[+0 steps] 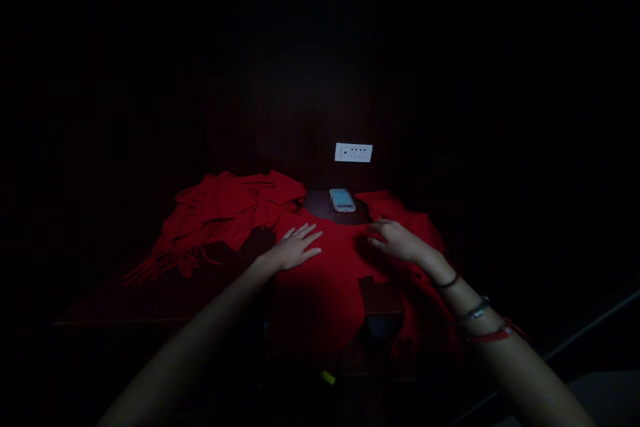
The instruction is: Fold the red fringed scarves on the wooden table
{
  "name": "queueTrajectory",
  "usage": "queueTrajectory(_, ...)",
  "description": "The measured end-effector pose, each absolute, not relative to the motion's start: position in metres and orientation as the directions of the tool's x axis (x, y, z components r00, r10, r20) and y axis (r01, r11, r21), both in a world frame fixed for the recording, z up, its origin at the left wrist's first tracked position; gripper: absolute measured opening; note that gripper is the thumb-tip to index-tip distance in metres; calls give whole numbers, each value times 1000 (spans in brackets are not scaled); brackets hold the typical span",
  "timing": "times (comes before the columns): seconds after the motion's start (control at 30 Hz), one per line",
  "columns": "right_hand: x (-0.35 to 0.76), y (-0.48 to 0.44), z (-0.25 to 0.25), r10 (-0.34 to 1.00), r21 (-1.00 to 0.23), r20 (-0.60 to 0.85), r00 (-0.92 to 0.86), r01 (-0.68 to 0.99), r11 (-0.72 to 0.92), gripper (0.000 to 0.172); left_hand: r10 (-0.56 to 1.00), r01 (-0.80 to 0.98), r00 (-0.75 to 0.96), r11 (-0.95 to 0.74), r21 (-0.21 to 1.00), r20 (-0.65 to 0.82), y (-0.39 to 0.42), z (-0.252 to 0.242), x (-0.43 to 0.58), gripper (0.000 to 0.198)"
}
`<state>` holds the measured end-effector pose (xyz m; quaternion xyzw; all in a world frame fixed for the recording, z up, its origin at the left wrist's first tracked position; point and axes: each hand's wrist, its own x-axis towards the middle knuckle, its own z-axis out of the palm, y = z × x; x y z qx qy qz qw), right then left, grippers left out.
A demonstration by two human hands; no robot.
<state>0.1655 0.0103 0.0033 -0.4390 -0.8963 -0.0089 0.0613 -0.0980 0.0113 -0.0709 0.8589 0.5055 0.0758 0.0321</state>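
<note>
A flat red cloth (pixel 320 293) lies over the tabletop and hangs past its front edge. My left hand (pixel 295 250) rests on it, palm down with fingers spread and a ring on one finger. My right hand (pixel 400 240) is over the cloth's right part, a shadow beneath it. Its fingers are loosely bent and apart, and I see nothing held in them. Whether its fingertips touch the cloth is hard to tell. More red cloth (pixel 417 221) lies behind and beside my right hand, bunched and partly in the dark.
A rumpled pile of red fabric with fringes (pixel 220 210) covers the table's left. Behind the cloth lies a phone (pixel 343 200), its screen lit. A white socket plate (pixel 353 152) is on the back wall. The table's corner (pixel 385 303) shows at the front; surroundings are very dark.
</note>
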Motion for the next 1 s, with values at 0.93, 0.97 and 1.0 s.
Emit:
queueTrajectory(0.93,116,100,-7,612,-121,587,-530,690,713,19,912,742,220,-386,547,346,29,-78,-140,54)
queueTrajectory(0.97,114,102,-4,606,-113,591,-533,689,716,19,908,724,190,-387,571,374,31,-79,-141,51)
queueTrajectory(1.0,110,104,-1,606,-106,587,-537,691,715,19,906,704,147,-377,602,396,33,-81,-142,48)
